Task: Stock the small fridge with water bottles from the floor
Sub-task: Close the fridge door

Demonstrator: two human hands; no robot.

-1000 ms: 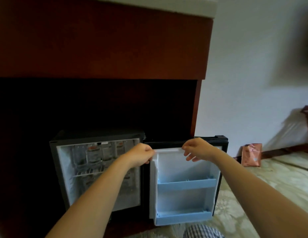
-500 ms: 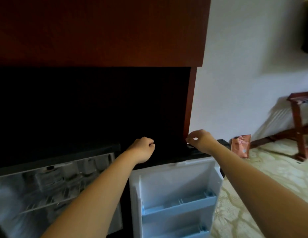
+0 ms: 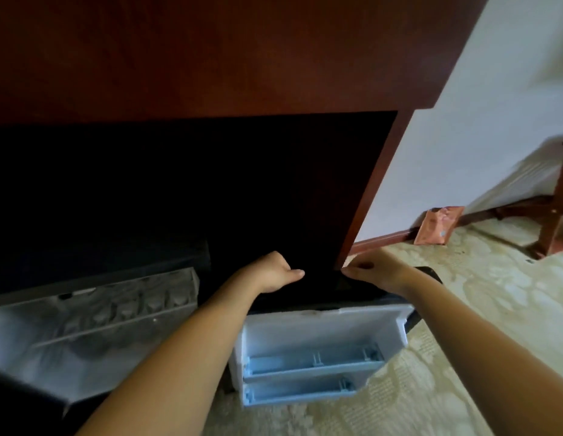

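Dark-red wood panelling (image 3: 211, 58) fills the far side of the view above a black recess. The small fridge (image 3: 94, 319) sits low in that recess at the left, its cavity open and pale. Its door (image 3: 321, 328) stands swung out to the right with the white lining facing near, and its two pale blue door shelves (image 3: 311, 363) hold nothing. Both hands are at the door's dark top edge. The right hand (image 3: 380, 273) lies over that edge with its fingers curled down round it, probably to steady the door or swing it. The left hand (image 3: 272, 272) sits just to the left, towards the hinge side, knuckles up, fingers curled under and thumb pointing right. The darkness beneath it hides whether it holds the edge or only rests there. Along the upper shelf inside the fridge, a row of blurred rounded shapes looks like water bottles (image 3: 154, 302), too smeared to count. No bottle shows on the patterned floor (image 3: 478, 325) and neither hand carries one, so loading looks finished or paused. The grip on the door fits moving it, though which way I cannot tell. Far right, an orange packet (image 3: 437, 226) leans against the white wall (image 3: 462, 136), near a wooden stand (image 3: 553, 221).
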